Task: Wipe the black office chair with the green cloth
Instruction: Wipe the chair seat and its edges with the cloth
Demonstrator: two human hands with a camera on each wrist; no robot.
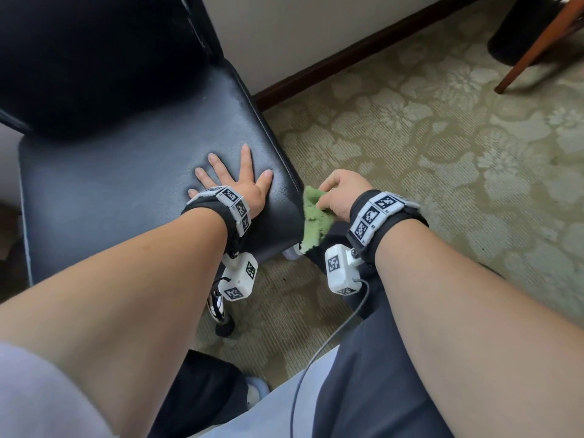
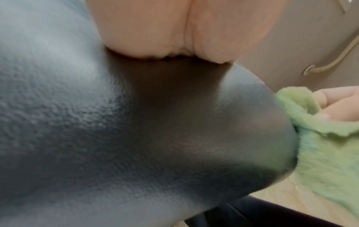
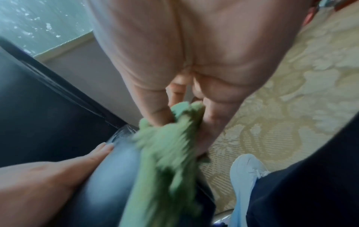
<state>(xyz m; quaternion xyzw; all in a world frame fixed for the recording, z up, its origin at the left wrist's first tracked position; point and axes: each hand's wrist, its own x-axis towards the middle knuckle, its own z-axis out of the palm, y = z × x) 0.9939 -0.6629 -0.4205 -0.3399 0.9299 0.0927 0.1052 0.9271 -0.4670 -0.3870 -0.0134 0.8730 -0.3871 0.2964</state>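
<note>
Chair seat edge [image 1: 286, 159] — cloth [image 1: 313, 216] in fingers [image 1: 325, 184]

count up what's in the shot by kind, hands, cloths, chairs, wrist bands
hands: 2, the left hand flat on the seat, the right hand gripping the cloth
cloths: 1, the green cloth at the seat's right edge
chairs: 1, the black office chair
wrist bands: 2, the left band and the right band
total: 6
</note>
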